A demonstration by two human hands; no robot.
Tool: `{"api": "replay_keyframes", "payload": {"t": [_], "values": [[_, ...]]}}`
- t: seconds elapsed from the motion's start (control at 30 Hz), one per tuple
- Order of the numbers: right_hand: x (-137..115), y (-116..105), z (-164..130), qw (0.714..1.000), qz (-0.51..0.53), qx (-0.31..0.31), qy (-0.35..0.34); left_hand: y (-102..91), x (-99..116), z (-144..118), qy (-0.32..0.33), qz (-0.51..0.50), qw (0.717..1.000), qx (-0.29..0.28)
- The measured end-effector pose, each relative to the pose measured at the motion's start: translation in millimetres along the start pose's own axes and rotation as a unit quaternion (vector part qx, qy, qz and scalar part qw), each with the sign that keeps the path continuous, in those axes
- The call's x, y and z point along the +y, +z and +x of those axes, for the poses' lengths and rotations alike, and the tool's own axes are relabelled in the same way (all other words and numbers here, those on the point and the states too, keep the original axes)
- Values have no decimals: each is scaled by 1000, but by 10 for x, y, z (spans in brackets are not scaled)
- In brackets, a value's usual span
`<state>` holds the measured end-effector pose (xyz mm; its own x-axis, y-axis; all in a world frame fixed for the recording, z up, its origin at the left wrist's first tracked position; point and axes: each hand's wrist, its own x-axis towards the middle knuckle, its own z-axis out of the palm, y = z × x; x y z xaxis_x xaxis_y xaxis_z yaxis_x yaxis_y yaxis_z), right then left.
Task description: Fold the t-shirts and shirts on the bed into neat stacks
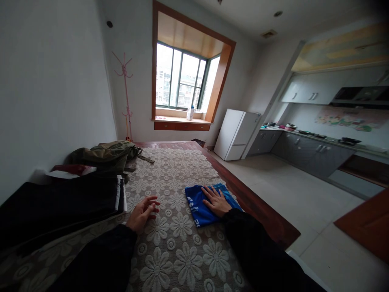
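Left hand (142, 213) unclenched, right hand (217, 202) splays over folded blue cloth (204, 215) with white, perhaps lettered, print (192, 207).

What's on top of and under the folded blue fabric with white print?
The right hand rests palm-down on the blue fabric. An off-white floral lace tablecloth shows along its left edge; whatever lies directly underneath is covered.

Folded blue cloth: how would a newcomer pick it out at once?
Start at the table with the flower-patterned lace cover. Near its right edge, where wood shows, the folded blue cloth lies under the right hand. Bright blue with white printing sets it apart from the black fabric and olive bag on the left.
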<state>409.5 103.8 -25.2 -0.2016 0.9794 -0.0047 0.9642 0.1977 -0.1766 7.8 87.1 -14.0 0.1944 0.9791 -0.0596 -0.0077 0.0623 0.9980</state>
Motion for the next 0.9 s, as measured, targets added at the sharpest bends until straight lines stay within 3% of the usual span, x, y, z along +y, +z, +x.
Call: {"api": "replay_keyframes", "payload": {"t": [0.1,0.2,0.3,0.53,0.9], "values": [[160,-64,18,998,47,33,25,-16,23,-9,2,1,1000,-11],[438,-212,-48,983,57,101,142,-41,41,-1,-5,3,1000,-28],[723,-365,-230,966,48,115,228,-42,44,-3,-3,3,1000,-29],[983,-465,-582,968,104,42,226,-15,36,-10,0,3,1000,-29],[954,-556,-269,935,256,-23,246,-17,72,-27,3,0,1000,-27]]}}
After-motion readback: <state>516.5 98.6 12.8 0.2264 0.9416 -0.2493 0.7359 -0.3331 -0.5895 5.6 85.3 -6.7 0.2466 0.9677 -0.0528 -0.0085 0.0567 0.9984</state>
